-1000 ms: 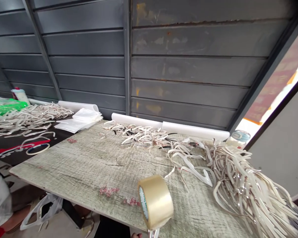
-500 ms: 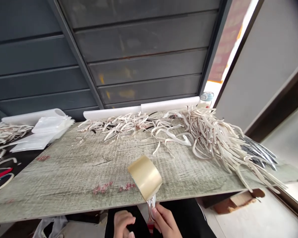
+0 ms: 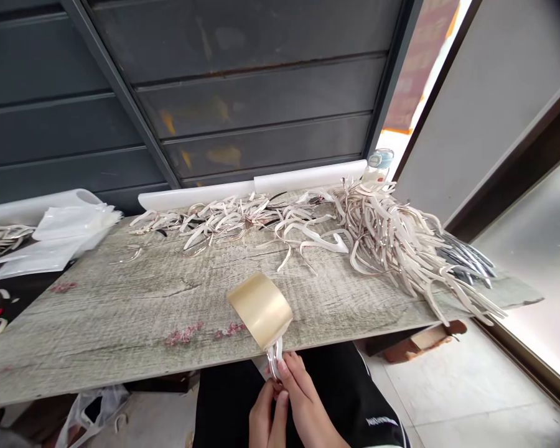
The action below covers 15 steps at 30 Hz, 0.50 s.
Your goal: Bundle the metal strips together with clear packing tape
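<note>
Right now, pinched in the right hand (image 3: 303, 395), a small bunch of pale, shiny-edged strips (image 3: 275, 358), with thumb and fingers closed in around the middle and upper ends jutting past the fingertips. Beside it, at the lower ends of the same bunch, the left hand (image 3: 264, 414), with thumb and fingers drawn nearly together; impossible to tell whether gripping the strips or merely touching. Both hands close together, low over black trousers (image 3: 340, 386), just off the near edge of the table (image 3: 135, 311). Directly beyond the bunch, tilted, a wide roll of golden tape (image 3: 260, 309), with its lower rim right at the upper strip ends; hard to say whether in contact. Well apart from the hands, along the far side, a scatter of loose strips (image 3: 228, 218) in front of white rolled sheets (image 3: 312, 177). Farther right, a large heap of similar strips (image 3: 387, 230), near a container with a bluish top (image 3: 379, 160). Off to the left, flat white plastic sheets (image 3: 74, 230).
</note>
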Available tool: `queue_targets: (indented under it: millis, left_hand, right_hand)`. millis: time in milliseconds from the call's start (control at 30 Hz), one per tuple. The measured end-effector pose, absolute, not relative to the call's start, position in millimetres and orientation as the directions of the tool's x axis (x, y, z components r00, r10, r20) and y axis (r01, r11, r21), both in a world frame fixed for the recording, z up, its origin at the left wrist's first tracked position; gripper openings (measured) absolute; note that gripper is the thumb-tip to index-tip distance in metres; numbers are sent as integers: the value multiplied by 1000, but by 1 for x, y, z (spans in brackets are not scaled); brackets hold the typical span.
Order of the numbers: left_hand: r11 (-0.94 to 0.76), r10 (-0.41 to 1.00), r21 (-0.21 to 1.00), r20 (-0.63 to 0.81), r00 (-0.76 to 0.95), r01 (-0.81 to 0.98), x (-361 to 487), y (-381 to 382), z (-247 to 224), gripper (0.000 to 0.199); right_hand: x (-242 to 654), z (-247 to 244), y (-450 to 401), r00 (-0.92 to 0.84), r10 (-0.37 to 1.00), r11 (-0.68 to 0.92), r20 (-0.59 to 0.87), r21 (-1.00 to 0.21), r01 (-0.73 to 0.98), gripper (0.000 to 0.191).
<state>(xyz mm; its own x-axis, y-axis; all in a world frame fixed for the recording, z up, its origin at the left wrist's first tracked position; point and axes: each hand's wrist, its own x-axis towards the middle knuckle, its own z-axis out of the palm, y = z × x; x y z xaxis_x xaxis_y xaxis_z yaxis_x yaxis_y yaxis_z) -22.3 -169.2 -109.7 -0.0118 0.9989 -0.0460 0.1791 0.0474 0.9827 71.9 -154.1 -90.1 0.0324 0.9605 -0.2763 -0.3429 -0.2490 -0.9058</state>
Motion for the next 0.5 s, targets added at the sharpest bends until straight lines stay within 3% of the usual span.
queue_targets:
  millis: [133, 200, 267, 333, 367, 433, 500]
  left_hand:
    - [153, 988, 969, -143, -61, 194, -16, -159, -100, 58]
    - [133, 991, 976, -133, -10, 170, -16, -156, -97, 55]
    - [94, 992, 984, -105, 69, 149, -18, -154, -98, 51]
    - [86, 988, 986, -103, 112, 145, -20, -153, -99, 48]
    - [94, 987, 986, -110, 114, 141, -21, -153, -100, 48]
    - [131, 985, 986, -141, 102, 102, -20, -154, -103, 51]
    - [196, 977, 980, -197, 84, 18, -16, -155, -104, 54]
  right_hand:
    - [73, -87, -152, -94, 932, -353, -351, -817, -456, 56]
    - [79, -83, -153, -81, 931, -356, -356, -837, -416, 55]
    - [93, -71, -154, -91, 951, -308, -294, -917, -252, 52]
    - [114, -48, -153, -127, 970, -206, -207, -978, 26, 47]
    - [127, -34, -149, -54, 983, -171, -178, -978, 122, 47]
    - [148, -5, -134, 165, 983, -114, -82, -975, 190, 48]
    - [160, 17, -110, 205, 978, -14, 35, -972, 234, 48]
